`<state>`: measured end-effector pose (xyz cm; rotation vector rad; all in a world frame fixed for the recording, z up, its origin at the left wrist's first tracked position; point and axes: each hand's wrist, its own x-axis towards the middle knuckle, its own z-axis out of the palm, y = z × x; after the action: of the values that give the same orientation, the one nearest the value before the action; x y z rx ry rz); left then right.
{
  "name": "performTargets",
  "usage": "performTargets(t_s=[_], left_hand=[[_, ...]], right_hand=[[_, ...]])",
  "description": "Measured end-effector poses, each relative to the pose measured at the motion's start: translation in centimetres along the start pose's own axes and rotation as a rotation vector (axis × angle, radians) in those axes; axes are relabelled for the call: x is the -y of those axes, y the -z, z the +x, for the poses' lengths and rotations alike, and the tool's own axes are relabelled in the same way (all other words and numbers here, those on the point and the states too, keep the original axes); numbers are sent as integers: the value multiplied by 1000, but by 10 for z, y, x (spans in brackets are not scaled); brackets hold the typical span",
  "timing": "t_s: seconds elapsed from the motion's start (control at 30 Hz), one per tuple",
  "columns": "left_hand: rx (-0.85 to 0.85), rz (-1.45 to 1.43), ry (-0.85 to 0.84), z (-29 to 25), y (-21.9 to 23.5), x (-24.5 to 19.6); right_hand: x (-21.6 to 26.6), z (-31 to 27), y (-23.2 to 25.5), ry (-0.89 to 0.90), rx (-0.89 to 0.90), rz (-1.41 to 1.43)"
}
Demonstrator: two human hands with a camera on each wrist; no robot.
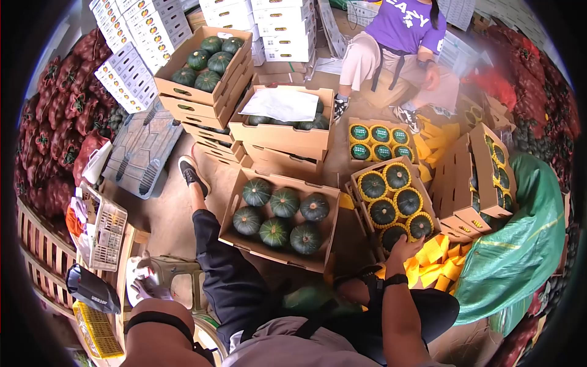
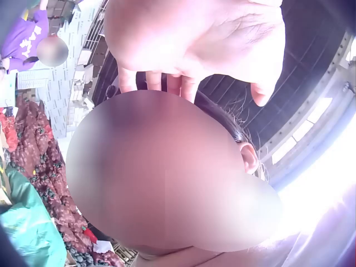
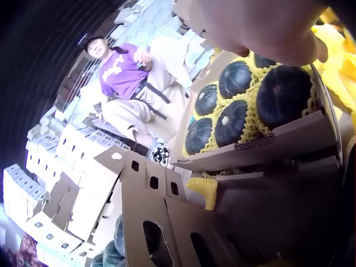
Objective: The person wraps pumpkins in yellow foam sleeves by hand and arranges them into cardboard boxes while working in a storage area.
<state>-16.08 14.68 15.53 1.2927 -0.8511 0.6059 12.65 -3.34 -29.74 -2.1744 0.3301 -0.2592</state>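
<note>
In the head view, my right hand (image 1: pixel 406 249) grips the near edge of a dark green pumpkin (image 1: pixel 392 235) at the near-left corner of a cardboard box (image 1: pixel 361 211). Several pumpkins in yellow foam nets fill the rest of that box. The right wrist view has my right hand (image 3: pixel 267 30) above the same pumpkin (image 3: pixel 283 95), its fingers partly out of frame. My left hand (image 2: pixel 194 41) is raised at my head in the left wrist view, fingers extended and thumb apart; blur hides what the fingertips touch. The head view does not show that hand.
An open box (image 1: pixel 278 251) of six bare pumpkins lies left of the netted ones. Behind stand stacked cartons (image 1: pixel 284 137) with more pumpkins. Yellow foam nets (image 1: pixel 434 260) and a green sheet (image 1: pixel 507 244) lie at right. Another person (image 1: pixel 403 37) sits at the back.
</note>
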Motion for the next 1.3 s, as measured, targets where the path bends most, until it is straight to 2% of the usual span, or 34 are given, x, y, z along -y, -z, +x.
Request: performTargets(t_s=[0.03,0.1,0.13,0.2,0.23,0.27,0.3,0.37,0.43,0.5,0.53,0.57,0.63,0.67,0.7,0.73,0.8,0.9,0.93,1.03,1.13,1.2,1.3], left_hand=[[8,-1,7,-2,3,-6],[32,-1,16,-8,10,-17],[42,4,27,-13,17,-21],[64,-8,36,-19,25,-29],[72,-11,43,-22,29,-33],[82,-9,46,-25,34,-38],[88,-9,48,-28,40,-42],[119,8,64,-35,52,-49],[123,37,85,-49,70,-51],[-127,25,67,-84,87,-29],[-82,297,67,-107,118,-13],[-505,463,207,-136,123,7],[-871,755,862,-205,176,31],[-986,895,965,-268,204,62],[-732,1340,1271,-327,226,78],[-808,1110,1467,-387,246,99],[-704,904,1702,-382,232,112],[-653,1335,1723,-392,224,130],[-640,1385,1711,-395,221,131],[-572,1414,1713,-373,206,114],[-701,1453,1584,-351,182,99],[-709,1466,1535,-344,178,89],[-747,1436,1556,-351,167,91]], right_hand=[[3,-4,-4,224,-22,-27],[26,-28,5,376,221,10],[22,-41,-2,410,341,80],[26,-73,-5,307,632,173],[32,-92,-3,66,817,298],[34,-106,-3,11,913,233],[35,-123,-5,50,901,271],[43,-143,-3,-229,1018,452],[44,-154,-8,-159,1071,427],[42,-158,-14,-118,1087,405],[40,-158,-18,-111,1076,394],[37,-158,-21,-106,1067,381],[48,-161,-20,-71,1005,327],[55,-162,-19,-54,977,299],[58,-162,-20,-67,944,312],[61,-162,-21,-79,911,327],[63,-165,-23,-106,878,337],[58,-165,-24,-156,868,346],[53,-164,-25,-176,867,362],[47,-157,-23,-218,882,399],[50,-158,-14,-232,877,387],[61,-158,-10,-203,876,404],[75,-145,3,-119,860,399]])
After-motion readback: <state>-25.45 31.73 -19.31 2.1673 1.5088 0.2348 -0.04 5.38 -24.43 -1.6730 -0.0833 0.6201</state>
